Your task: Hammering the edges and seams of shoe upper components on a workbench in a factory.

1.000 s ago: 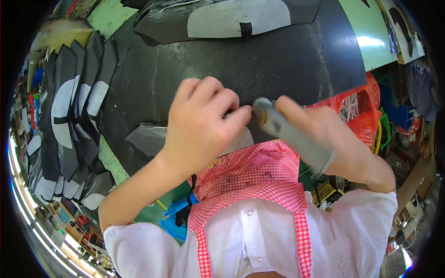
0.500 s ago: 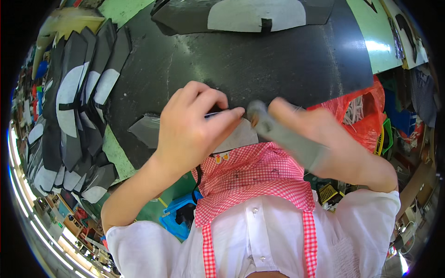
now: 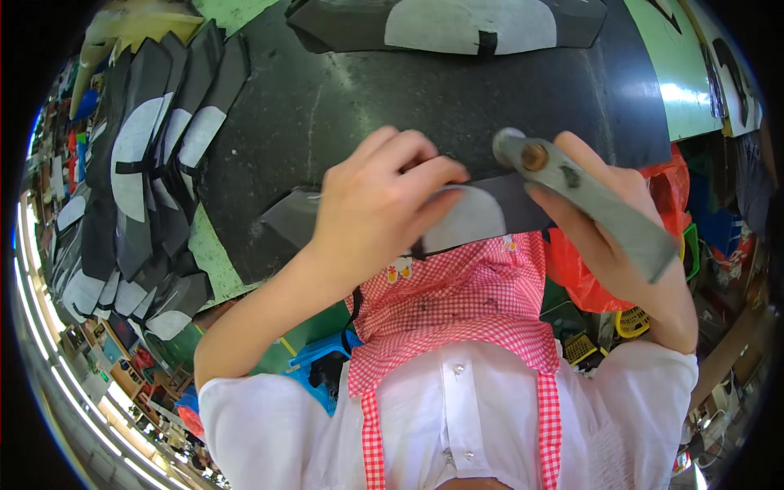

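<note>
A dark grey flat panel [image 3: 523,200] with a half-round whitish patch [image 3: 469,219] lies along the near edge of the black work surface. My left hand [image 3: 380,192] is closed over its middle, fingers bent at the patch's top edge and thumb lying along the patch. A narrow black strip shows under that hand at the panel's near edge. In my right hand [image 3: 629,216] is a hammer, its grey metal head [image 3: 600,200] raised above the panel's right end, with the brown handle end showing in it. Most of the handle is hidden by the head and hand.
Several similar panels [image 3: 135,163] are stacked at the left. Another panel [image 3: 482,24] lies at the far edge of the black work surface [image 3: 367,90]. A red plastic bag [image 3: 584,273] hangs at the right edge. Below stand a blue basket [image 3: 322,351] and a yellow basket [image 3: 633,321].
The hammer has risen and moved right, away from the left fingers. My left hand and the panel appear shifted rightward in the view, and more of the panel's right end shows.
</note>
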Demonstrator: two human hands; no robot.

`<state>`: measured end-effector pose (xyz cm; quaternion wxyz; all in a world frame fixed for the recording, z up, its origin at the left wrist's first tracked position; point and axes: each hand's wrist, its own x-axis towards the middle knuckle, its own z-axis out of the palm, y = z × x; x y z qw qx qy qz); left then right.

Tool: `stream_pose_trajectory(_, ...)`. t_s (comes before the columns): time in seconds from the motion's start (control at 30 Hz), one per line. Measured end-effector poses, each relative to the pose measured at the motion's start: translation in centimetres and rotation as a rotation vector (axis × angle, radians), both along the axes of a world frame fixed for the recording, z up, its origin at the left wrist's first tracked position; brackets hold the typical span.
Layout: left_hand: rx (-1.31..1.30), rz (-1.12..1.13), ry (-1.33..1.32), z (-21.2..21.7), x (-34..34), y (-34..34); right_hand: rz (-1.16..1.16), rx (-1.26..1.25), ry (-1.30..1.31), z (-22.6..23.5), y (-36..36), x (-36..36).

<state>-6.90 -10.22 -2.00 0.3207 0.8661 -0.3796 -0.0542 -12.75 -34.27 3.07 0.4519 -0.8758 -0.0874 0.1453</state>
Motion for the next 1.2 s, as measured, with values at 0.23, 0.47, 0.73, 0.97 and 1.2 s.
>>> stream_pose_trajectory(0.23,0.197,-0.043,0.418,2.9,2.7,-0.5,0.057,-0.066,0.133,-0.7,-1.2,-1.8)
stream_pose_trajectory(0.47,0.204,-0.036,-0.006,2.1,0.5,-0.3,0.104,-0.057,0.078,-0.7,-1.5,-1.6)
stream_pose_trajectory(0.73,0.075,-0.012,-0.025,0.8,0.4,0.4,0.058,0.049,-0.139,0.1,-1.8,0.0)
stream_pose_trajectory(0.97,0.129,-0.088,-0.250,0.7,-0.3,0.4,0.155,-0.058,-0.054,-0.4,0.3,1.7)
stream_pose_trajectory(1.2,0.090,0.050,0.385,1.7,1.1,2.5,0.212,-0.072,0.026,-1.7,0.9,0.8)
